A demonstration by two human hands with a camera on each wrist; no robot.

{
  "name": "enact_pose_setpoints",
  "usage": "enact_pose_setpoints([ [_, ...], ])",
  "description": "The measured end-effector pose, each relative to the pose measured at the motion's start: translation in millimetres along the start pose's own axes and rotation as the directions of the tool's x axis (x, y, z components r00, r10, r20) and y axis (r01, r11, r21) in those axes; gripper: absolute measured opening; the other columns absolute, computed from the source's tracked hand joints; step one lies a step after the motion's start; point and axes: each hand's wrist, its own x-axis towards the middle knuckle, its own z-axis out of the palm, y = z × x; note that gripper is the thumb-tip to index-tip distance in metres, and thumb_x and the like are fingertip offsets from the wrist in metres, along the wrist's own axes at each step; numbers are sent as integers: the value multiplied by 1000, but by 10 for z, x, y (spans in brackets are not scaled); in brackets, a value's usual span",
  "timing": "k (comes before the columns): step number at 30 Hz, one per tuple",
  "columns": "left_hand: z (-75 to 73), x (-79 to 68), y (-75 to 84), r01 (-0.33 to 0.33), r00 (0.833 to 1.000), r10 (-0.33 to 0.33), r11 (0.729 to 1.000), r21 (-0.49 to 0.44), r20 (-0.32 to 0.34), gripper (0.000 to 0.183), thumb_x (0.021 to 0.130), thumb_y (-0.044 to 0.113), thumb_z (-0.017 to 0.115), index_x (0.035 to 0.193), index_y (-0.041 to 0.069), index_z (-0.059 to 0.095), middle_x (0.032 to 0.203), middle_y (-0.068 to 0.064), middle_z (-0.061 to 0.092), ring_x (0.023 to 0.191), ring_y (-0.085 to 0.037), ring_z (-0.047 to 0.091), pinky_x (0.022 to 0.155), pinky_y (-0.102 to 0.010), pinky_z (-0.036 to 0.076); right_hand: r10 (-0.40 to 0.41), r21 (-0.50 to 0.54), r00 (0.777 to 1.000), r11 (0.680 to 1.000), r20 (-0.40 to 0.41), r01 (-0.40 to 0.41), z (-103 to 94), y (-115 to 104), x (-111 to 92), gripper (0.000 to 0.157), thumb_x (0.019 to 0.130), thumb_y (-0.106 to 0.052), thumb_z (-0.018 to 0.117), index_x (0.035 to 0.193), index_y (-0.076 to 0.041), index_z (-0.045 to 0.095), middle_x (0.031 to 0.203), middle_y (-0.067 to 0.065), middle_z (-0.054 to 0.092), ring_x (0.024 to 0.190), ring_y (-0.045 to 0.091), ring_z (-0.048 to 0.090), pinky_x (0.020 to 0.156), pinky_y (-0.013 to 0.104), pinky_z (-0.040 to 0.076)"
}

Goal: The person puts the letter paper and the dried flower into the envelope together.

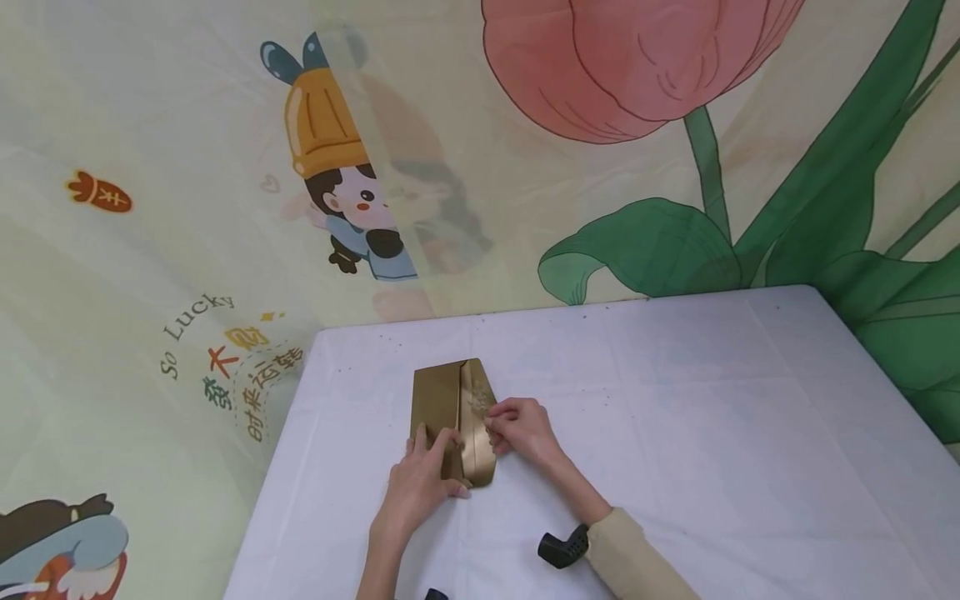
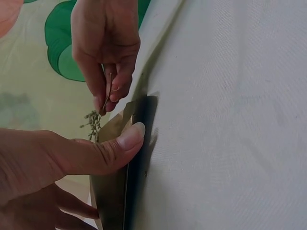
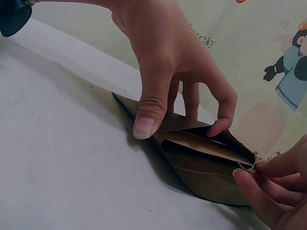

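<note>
A gold paper envelope [image 1: 435,393] lies on the table with its flap folded out to the right. My left hand [image 1: 422,485] grips its near end, and in the right wrist view the index finger [image 3: 223,120] curls at the pocket's edge, which gapes. Inside the pocket a lighter tan layer [image 3: 206,147] shows. My right hand [image 1: 525,429], at the flap side, pinches a small dried flower sprig [image 2: 91,125] by its thin stem. The sprig's buds hang by the envelope's far end in the left wrist view; whether they touch the paper I cannot tell.
White cloth [image 1: 697,433] covers the table, with tiny dark crumbs scattered on it. A printed curtain [image 1: 465,167] hangs along the back and left edges. A black device [image 1: 562,547] sits at my right wrist.
</note>
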Motion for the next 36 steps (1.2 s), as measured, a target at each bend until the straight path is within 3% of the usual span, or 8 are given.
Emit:
enact_pose_setpoints([
  [5,1,2,16,10,1000,-11,1000,15,4,69,61,38,89,119,30,53,143,-30,38,119,-48,51,69,-55,48,24,9,1000,1000,15,-24,46,3,30,18,85,0,66,101,9,65,80,24,71,54,19,67,54,37,57],
  [18,-35,11,44,21,1000,-22,999,26,18,68,62,38,90,119,30,52,143,-29,37,119,-50,48,75,-58,48,11,-11,1000,1000,7,-11,155,1,114,26,83,5,64,108,12,61,80,26,71,59,32,71,54,37,57],
  [28,-44,32,66,21,1000,-21,999,39,15,66,62,37,90,117,29,53,134,-25,42,110,-45,52,70,-51,49,-4,-79,1000,997,-20,2,263,-8,159,27,81,8,64,108,10,62,78,20,70,54,27,69,50,35,56],
  [36,-34,30,76,12,1000,-12,999,47,13,67,63,37,90,118,27,53,137,-28,41,114,-49,51,72,-54,49,-29,-103,1000,994,-9,28,314,-55,121,26,83,8,64,108,12,62,82,21,71,57,30,70,50,35,56],
])
